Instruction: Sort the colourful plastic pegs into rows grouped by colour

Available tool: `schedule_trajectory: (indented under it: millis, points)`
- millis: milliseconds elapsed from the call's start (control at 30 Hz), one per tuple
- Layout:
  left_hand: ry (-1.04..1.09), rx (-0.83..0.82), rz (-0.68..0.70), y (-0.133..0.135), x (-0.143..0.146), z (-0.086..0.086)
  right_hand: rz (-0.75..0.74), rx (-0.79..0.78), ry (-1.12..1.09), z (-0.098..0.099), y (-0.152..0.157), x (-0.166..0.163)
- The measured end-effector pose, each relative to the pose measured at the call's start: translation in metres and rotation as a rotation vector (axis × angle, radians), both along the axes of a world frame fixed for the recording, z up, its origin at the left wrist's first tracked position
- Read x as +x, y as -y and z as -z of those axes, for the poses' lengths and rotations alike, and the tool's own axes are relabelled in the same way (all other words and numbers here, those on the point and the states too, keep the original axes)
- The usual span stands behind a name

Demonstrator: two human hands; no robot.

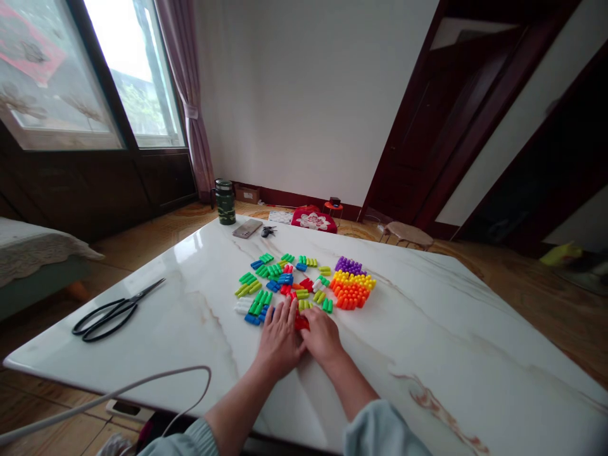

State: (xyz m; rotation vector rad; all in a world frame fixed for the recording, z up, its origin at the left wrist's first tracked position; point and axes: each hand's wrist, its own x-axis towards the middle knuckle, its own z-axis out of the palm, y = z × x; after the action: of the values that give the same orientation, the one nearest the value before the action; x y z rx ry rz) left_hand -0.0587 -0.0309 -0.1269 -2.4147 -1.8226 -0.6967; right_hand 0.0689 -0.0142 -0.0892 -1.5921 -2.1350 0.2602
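Small glossy plastic pieces, shaped like short tubes, lie in colour groups on the white table. My left hand (279,342) rests palm down at the near edge of the loose groups, its fingers stretched forward beside the blue pieces (253,320). Against it, my right hand (323,332) has its fingers curled around red pieces (302,323); part of these is hidden by both hands. Ahead of the hands lie green pieces (260,303), white pieces (244,306) and yellow-green pieces (304,294). To the right, orange pieces (350,296), yellow pieces (354,279) and purple pieces (349,266) form a tight block.
Black-handled scissors (111,313) lie on the left of the marble-patterned table (427,323). A camouflage flask (225,202), a phone (247,228) and keys (268,232) are at the far edge. A pale cable (142,382) crosses the near left corner. A stool (406,233) stands beyond.
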Motion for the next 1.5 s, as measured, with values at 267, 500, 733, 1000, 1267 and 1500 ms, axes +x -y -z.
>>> schedule_trajectory:
  millis: [267,500,733,1000,1267,1500]
  points:
    - [0.022,-0.019,-0.010,0.000,0.000,0.002,0.020,0.142,-0.057,0.013,0.012,0.006]
    - [0.022,0.028,-0.009,0.001,0.001,0.002,0.236,0.066,-0.601,0.027,0.006,0.065]
    - [0.031,0.053,-0.009,0.001,0.001,0.003,0.346,0.218,-0.347,0.026,-0.013,0.127]
    - [0.022,0.053,-0.006,0.001,0.000,0.003,0.493,0.233,-0.274,0.035,-0.035,0.145]
    - [0.010,0.034,-0.008,0.001,-0.001,0.001,0.516,0.304,-0.477,0.043,-0.042,0.142]
    - [0.013,0.037,-0.009,0.001,0.000,0.003,0.495,0.469,-0.448,0.033,-0.023,0.112]
